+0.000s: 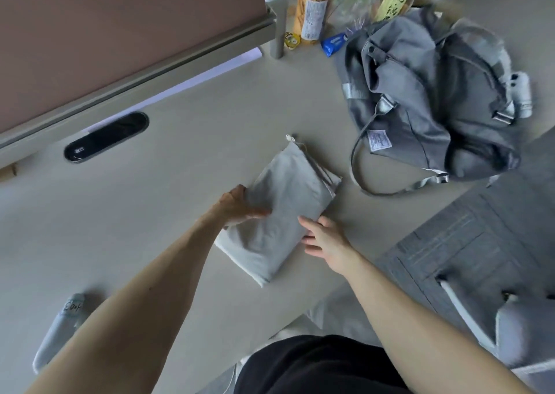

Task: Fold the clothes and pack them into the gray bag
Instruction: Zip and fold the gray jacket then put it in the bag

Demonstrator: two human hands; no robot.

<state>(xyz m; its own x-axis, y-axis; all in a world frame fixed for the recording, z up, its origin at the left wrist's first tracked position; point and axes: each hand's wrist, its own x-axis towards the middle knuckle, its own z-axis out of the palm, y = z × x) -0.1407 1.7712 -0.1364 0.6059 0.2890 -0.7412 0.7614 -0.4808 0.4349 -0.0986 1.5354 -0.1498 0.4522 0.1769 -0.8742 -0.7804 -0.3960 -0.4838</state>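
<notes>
The folded gray garment (282, 213) lies on the table (180, 183), near the gray bag (420, 99). The left hand (237, 204) pinches one edge. The right hand (324, 240) touches the other edge with straight fingers. It is best to lift both sides together so the folds stay flat.

A beige table (180, 183) is filling the view; a brown partition (105, 33) is standing along its far edge; gray carpet (465, 243) is showing right.

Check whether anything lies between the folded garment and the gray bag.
Nothing blocks it. Only the bag's own strap loops across the table between the folded garment and the gray bag. The blue packet lies beyond the bag, off the path.
</notes>
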